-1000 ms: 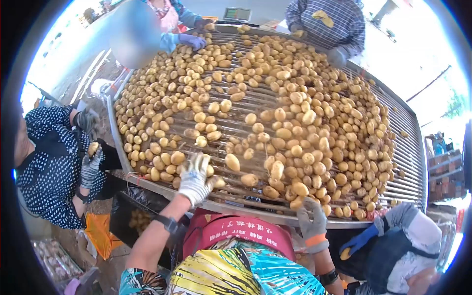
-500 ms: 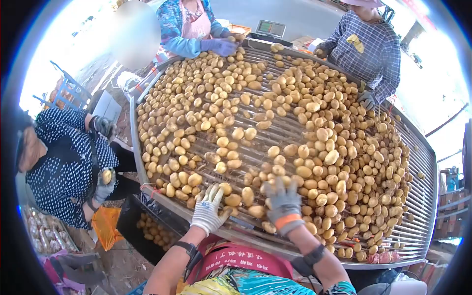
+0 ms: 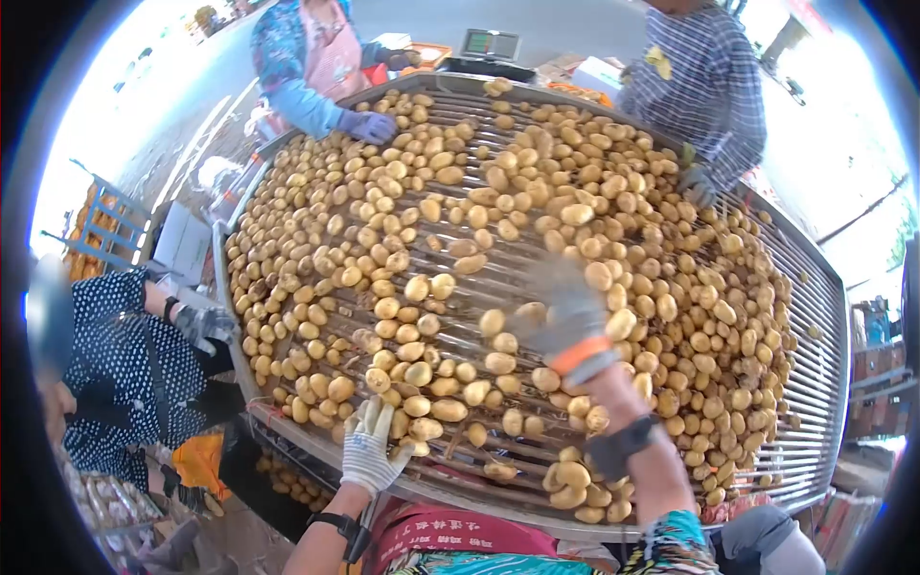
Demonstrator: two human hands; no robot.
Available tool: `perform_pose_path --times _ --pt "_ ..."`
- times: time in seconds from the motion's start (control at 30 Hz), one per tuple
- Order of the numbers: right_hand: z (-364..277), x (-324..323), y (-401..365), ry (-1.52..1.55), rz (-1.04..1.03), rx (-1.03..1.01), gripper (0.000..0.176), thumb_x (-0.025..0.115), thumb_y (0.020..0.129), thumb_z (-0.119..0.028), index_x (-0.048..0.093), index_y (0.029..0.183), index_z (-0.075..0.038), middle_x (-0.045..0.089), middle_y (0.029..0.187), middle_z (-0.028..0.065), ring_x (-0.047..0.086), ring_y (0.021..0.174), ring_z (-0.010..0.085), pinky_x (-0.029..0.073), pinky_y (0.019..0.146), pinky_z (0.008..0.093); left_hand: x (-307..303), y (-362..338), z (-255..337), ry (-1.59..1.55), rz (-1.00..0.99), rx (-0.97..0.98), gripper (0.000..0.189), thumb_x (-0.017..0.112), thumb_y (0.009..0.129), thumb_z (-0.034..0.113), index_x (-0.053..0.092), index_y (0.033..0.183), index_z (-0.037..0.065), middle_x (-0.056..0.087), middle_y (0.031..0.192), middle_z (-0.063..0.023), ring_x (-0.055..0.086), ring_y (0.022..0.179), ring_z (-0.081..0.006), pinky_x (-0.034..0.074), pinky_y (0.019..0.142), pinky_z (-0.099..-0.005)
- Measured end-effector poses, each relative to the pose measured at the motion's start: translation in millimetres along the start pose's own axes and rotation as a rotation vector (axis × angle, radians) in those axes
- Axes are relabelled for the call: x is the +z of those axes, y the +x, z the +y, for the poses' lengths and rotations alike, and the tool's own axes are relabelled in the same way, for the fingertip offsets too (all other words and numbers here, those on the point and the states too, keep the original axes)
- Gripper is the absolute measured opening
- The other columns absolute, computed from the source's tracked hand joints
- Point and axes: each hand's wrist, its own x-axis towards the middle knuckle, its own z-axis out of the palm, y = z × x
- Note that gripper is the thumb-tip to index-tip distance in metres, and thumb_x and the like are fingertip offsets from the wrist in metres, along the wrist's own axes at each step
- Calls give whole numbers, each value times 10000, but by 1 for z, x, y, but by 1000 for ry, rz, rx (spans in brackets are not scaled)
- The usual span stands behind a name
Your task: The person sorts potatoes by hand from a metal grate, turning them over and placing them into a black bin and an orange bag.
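Note:
Many potatoes (image 3: 671,287) lie over a slatted metal table (image 3: 815,383). At the near edge, left of centre, my left hand (image 3: 374,448), in a white and grey glove, rests against potatoes with its fingers apart. My right hand (image 3: 567,321), in a grey glove with an orange cuff, is over the middle of the table at the left side of the large heap. It is blurred, and its fingers cannot be made out. A few potatoes lie in a small group below my right forearm.
One co-worker's purple glove (image 3: 367,126) is at the far left, another's grey glove (image 3: 700,185) at the far right. A person in dotted clothes (image 3: 134,345) is at the left, above a black bin (image 3: 251,465). A scale (image 3: 489,48) stands beyond the table.
My right hand has moved forward from near the front edge to mid-table. My left hand appears lower and further left. The view has shifted, and the co-workers' hands have moved.

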Motion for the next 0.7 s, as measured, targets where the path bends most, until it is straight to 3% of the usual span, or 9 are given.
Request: perform_pose_path --times 0.07,0.17,0.37,0.4,0.5,0.53,0.6,0.67,0.7 --pt "69 -41 -5 -109 -71 330 548 756 789 -352 601 1230 -65 588 1237 181 529 1191 390 445 1008 492 -1 1 2 -6 -1 -16 807 733 790 436 434 1416 24 404 1474 -286 394 1353 -475 284 1107 -597" --pt "185 -34 -69 -468 -98 527 565 710 858 -448 594 1280 -92 557 1359 176 493 1275 394 389 1087 498 -5 2 2 -3 -23 -2 782 714 808 457 448 1411 36 404 1467 -285 384 1358 -468 279 1114 -594" --pt "148 17 -37 -612 -410 773 536 419 989 -556 524 1417 -251 427 1541 90 352 1408 461 365 1116 530 -6 4 3 23 -46 -12 795 694 825 482 431 1415 19 392 1471 -283 373 1364 -469 273 1117 -587" --pt "102 8 -17 -559 -393 839 568 405 989 -572 492 1452 -253 409 1555 101 298 1451 441 336 1137 548 -7 3 3 10 -49 -2 792 692 828 483 435 1414 16 388 1474 -284 373 1364 -468 273 1117 -586" --pt "55 19 16 -225 -633 866 606 481 955 -587 494 1448 -233 368 1568 128 274 1460 408 243 1164 615 -8 5 3 1 -29 2 789 685 843 481 429 1422 10 399 1472 -288 380 1365 -474 271 1120 -585" --pt "18 17 22 -247 -550 800 547 561 943 -537 559 1389 -220 413 1515 128 334 1423 372 253 1190 515 -8 4 4 14 -18 4 785 681 850 475 426 1426 8 404 1471 -288 381 1366 -475 270 1122 -584" --pt "-12 40 15 -133 -464 704 585 618 907 -547 569 1372 -196 399 1511 104 298 1444 363 271 1162 589 -6 2 3 23 2 12 781 681 859 462 415 1435 5 415 1470 -280 385 1371 -466 270 1129 -576" --pt "-57 36 36 -171 -688 626 638 655 877 -456 484 1449 -228 332 1582 88 229 1486 368 225 1166 625 -6 2 2 -53 49 9 778 682 837 477 438 1431 38 426 1471 -254 386 1376 -444 290 1113 -572" --pt "-73 49 23 -108 -627 514 647 643 863 -413 460 1457 -234 331 1582 95 210 1491 383 210 1160 639 -7 2 3 -48 57 7 786 693 830 468 430 1434 40 429 1469 -249 392 1376 -429 301 1113 -557"
